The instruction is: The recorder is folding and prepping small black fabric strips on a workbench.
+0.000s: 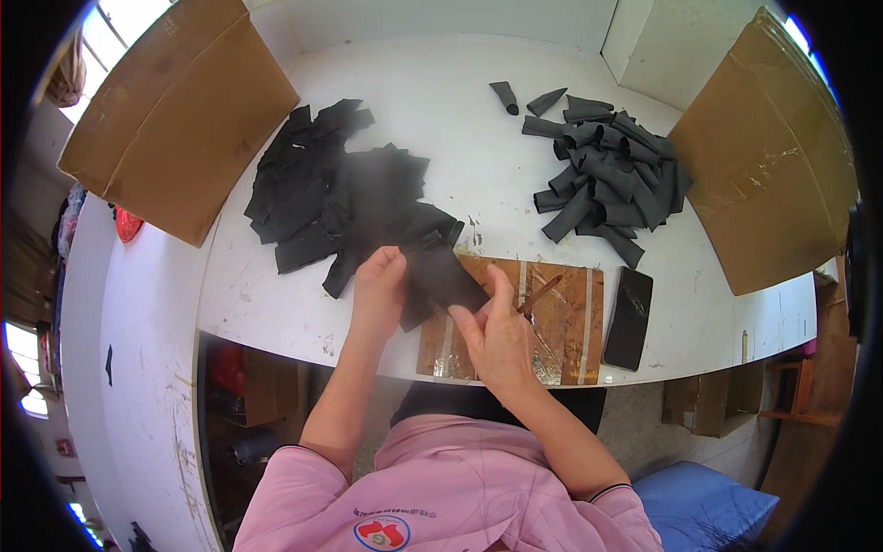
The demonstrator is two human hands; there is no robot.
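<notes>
Between my two hands is a flat black piece of sheet material (pixel 446 279), held above the front of the white table. My left hand (pixel 380 281) pinches its left edge with the thumb and fingers. The lower right corner of the piece is gripped by my right hand (pixel 497 336), thumb in front. Under that hand lies a worn brown board (pixel 579 322) with pale strips and stains. A thin brown stick-like tool (pixel 543 293) rests on the board. Just beyond my left hand spreads a heap of flat black pieces (pixel 303 184), partly blurred.
At the right is a pile of dark rolled tubes (pixel 612 170). A black phone (pixel 629 317) lies beside the board. Cardboard sheets stand upright at the left (pixel 184 110) and right (pixel 768 156) of the white table (pixel 432 110). Below the right side sits a blue bundle (pixel 704 501).
</notes>
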